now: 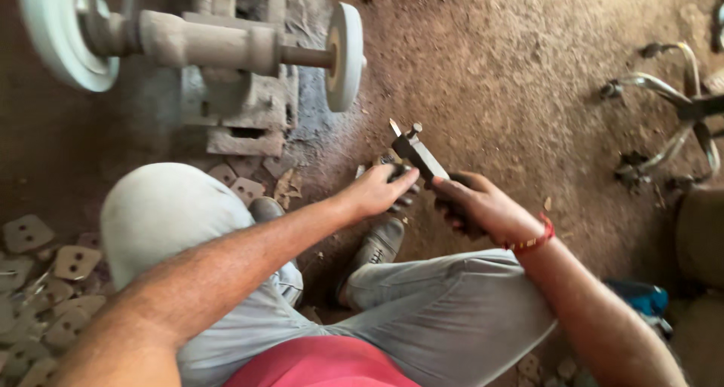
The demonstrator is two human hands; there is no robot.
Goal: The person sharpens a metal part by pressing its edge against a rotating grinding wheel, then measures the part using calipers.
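caliper (419,155): slim grey metal bar w/ pointed jaws at the top end + a small knob, tilted up-left, held over the dirt floor just past the knees, between both hands

right hand (483,204): wrapped round the lower end of the caliper, fingers clenched on it; red thread band (532,240) on the wrist

left hand (377,191): fingers pinched on a small dark part (397,170) right beside the caliper bar, can't tell what it is exactly, mostly hidden by fingertips

grinder (226,48): straight ahead, dusty shaft w/ a pale round wheel (345,55) on the near end + a bigger white wheel (56,29) far left, sits on a rough block base

plates (53,274): pile of flat tan pieces w/ 2 holes each, rounded-corner shapes, left of the knee, a few more near the grinder base

shoe (381,244): worn grey, under the hands

legs: grey trousers, knees up, block a good bit of the floor

chair base (675,123): metal star-shaped legs w/ casters, far right, well apart from the hands

floor (513,63): brown packed dirt, gritty, bits of debris
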